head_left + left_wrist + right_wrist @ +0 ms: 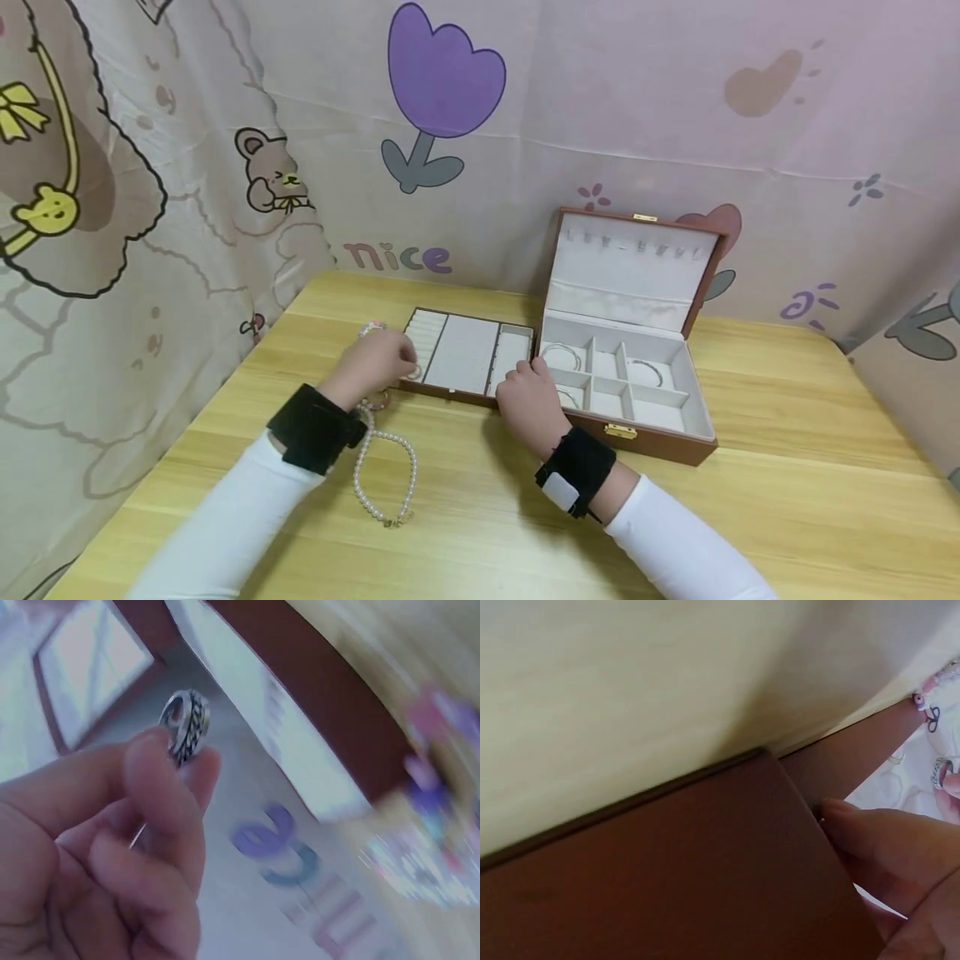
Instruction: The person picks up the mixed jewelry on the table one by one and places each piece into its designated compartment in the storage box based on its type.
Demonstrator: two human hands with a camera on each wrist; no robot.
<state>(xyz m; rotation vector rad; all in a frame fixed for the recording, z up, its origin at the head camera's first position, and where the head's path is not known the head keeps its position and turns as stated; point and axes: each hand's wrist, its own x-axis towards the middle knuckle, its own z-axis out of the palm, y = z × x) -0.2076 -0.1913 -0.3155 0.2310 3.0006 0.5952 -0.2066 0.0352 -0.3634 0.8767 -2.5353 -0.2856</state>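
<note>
Left hand (372,364) had a silver ring (198,729) pinched in its fingertips, upper left of the left-wrist view. Right hand (531,404) was clamped onto the tray (467,354), mid-frame in the head view.

The left wrist view has blurry beads (427,874), and in the head view the right hand (532,404) covers part of the box (667,446).

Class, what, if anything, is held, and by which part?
Left hand pinches a ring by one side of its band. Right hand touches the tray at its right end; whether it grips is unclear.
</note>
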